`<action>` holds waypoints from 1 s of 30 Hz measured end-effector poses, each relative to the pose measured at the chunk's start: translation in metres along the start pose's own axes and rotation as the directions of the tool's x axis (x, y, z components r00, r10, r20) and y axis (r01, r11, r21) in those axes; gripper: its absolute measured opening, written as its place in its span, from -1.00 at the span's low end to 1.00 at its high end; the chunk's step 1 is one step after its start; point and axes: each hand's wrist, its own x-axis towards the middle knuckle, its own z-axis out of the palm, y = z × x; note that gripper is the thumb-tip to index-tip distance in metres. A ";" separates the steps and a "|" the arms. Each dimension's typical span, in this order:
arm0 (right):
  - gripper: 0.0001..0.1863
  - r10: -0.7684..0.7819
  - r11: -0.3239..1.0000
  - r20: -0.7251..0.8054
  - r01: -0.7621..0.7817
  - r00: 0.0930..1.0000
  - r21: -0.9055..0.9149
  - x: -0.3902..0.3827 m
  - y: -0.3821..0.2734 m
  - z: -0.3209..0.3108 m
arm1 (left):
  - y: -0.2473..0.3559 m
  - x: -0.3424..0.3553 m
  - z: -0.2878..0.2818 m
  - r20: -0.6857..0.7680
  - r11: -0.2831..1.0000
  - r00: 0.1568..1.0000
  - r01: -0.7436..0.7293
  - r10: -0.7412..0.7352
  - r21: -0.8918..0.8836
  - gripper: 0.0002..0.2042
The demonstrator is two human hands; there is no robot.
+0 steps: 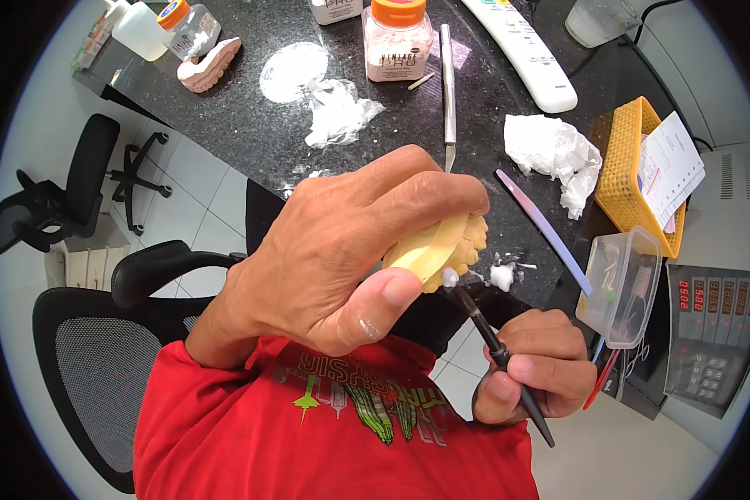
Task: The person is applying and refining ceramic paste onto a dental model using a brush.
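My left hand (333, 242) is wrapped around a yellow plaster dental model (432, 252), tilted in front of my chest. Its thumb and fingers hide much of the model. Pinched in my right hand (543, 365) is a slim black-handled brush (490, 335), slanting up and left. The brush tip meets the model's lower edge beside a small white lump of porcelain paste (450, 277); I cannot tell whether the bristles touch the lump. Beyond, on the dark speckled worktop (250, 125), lies another white lump (502, 276).
Behind the model lie a metal knife (449, 92), a purple stick (546, 229) and crumpled tissues (342, 112). An orange-lidded powder jar (397, 46), a pink dental cast (209, 67) and a remote (529, 58) sit farther back. A yellow basket (621, 167) and clear plastic box (629, 287) stand right.
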 end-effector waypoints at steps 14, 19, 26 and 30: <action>-0.70 -0.018 1.000 -0.025 0.018 1.000 -0.013 -0.001 0.001 0.002 | 0.002 0.001 -0.001 0.010 1.000 1.000 0.014 -0.014 0.012 -0.30; -0.72 -0.058 0.998 -0.051 0.059 0.997 0.017 -0.001 0.003 0.002 | 0.003 0.001 -0.001 0.013 1.000 1.000 0.013 -0.013 0.020 -0.33; -0.72 -0.070 0.997 -0.051 0.067 0.996 -0.043 -0.002 0.003 0.004 | 0.006 0.000 -0.003 0.010 0.998 0.998 0.058 -0.059 0.027 -0.35; -0.72 -0.058 0.997 -0.028 0.056 0.998 -0.055 -0.001 0.002 0.003 | 0.005 0.000 -0.001 -0.002 0.999 0.999 0.038 -0.038 0.025 -0.35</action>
